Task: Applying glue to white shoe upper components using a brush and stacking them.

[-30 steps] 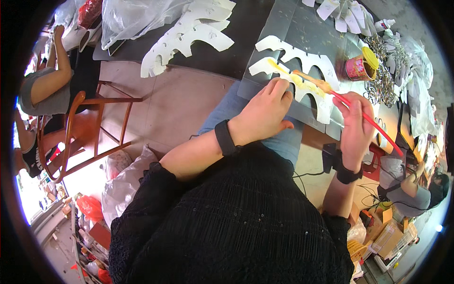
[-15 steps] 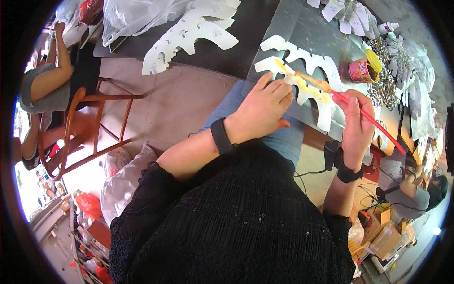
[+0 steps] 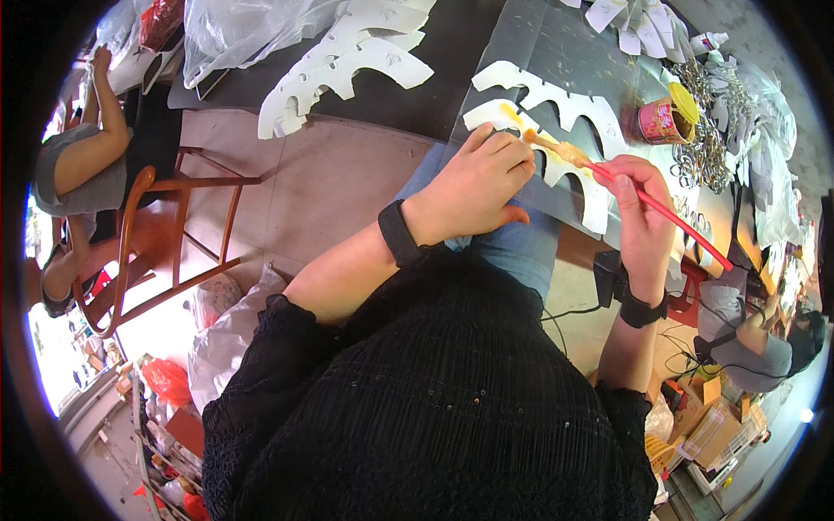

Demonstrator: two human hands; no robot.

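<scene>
My right hand (image 3: 641,204) is closed around the red handle of a brush (image 3: 686,227). The brush's tip, coated in yellowish paste, touches a white scalloped cut-out (image 3: 593,204) near its upper left end. Smears of yellow paste run along that piece. My left hand (image 3: 473,187) lies at the left end of the same cut-out, fingertips on its edge and thumb apart; it holds nothing. Just behind is a second white scalloped cut-out (image 3: 569,106), with no paste visible on it. An open pink and yellow tin (image 3: 658,123) stands beyond my right hand.
More white cut-outs (image 3: 382,65) are stacked on the dark table at the left, beside a clear plastic bag (image 3: 252,35). Metal rings (image 3: 708,148) pile up right of the tin. A wooden chair (image 3: 178,230) stands at left; people sit at both sides.
The brush tip has moved left along the pasted cut-out, with my right hand following it. My left hand stays at the piece's left end, its fingers slightly more bent.
</scene>
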